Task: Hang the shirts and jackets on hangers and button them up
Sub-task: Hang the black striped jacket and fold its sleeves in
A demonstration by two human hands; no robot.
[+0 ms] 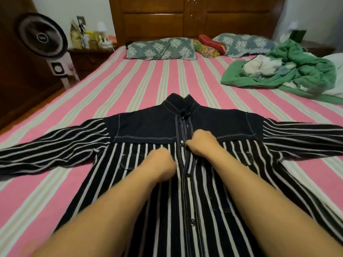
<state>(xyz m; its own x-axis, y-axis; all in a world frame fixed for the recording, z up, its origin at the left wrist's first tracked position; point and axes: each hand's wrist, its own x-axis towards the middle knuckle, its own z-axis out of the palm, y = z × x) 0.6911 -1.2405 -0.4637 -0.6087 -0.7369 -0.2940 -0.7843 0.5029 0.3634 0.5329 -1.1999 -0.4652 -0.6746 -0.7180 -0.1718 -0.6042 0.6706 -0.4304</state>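
A dark shirt (148, 125) with white stripes and a plain navy yoke lies face up on the bed, sleeves spread to both sides, collar pointing away from me. Dark buttons run down its front placket (185, 164). My right hand (202, 143) pinches the placket edge by the button just below the yoke. My left hand (161, 164) rests on the left front panel with its fingers curled at the placket a little lower. No hanger shows in the view.
The bed (130, 80) has a pink and cream striped sheet. A green garment pile (289, 71) lies at the right. Pillows (161, 49) sit by the wooden headboard. A standing fan (42, 36) and a cluttered bedside table stand at the left.
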